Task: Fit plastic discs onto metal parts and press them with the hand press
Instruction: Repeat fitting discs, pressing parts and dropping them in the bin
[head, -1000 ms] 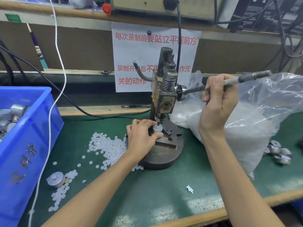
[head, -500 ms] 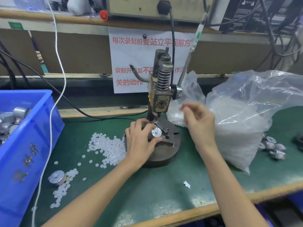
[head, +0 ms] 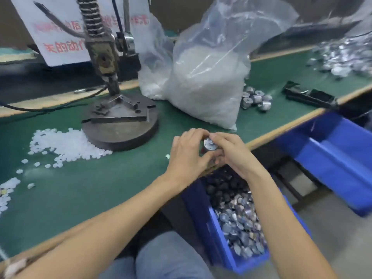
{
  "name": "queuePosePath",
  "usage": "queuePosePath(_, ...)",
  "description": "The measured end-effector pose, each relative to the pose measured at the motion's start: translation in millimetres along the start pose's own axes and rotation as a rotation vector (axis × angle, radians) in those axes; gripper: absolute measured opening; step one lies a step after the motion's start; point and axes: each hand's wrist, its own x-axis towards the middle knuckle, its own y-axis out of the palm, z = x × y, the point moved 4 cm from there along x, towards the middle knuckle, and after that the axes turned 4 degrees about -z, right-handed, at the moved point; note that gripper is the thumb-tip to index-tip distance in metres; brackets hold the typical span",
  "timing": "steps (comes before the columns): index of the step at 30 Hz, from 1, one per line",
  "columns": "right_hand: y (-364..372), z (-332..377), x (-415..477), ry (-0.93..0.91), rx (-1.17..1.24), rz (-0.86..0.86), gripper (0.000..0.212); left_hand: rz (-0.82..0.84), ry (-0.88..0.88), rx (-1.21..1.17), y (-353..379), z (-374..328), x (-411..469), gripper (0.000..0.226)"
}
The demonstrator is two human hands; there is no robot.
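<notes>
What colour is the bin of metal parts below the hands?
The bin is blue; the head view, the only one, shows it clearly.

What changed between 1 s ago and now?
The right hand let go of the press lever, which swung up, and the hand dropped to the bench edge. The left hand took the metal part off the press fixture and brought it there. Both hands now hold it above the blue bin. The view swung right. Unchanged: disc pile, plastic bag.
</notes>
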Motion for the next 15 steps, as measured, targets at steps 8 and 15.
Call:
queuePosePath(8, -104, -123, -49, 0.271, -0.114, -0.255, 0.022, 0.541, 0.061, 0.075, 91, -30, -59, 0.037)
queuePosePath(15, -139, -232, -64, 0.544, -0.326, -0.560, 0.018, 0.586, 0.036, 0.170, 94, -10, -73, 0.028)
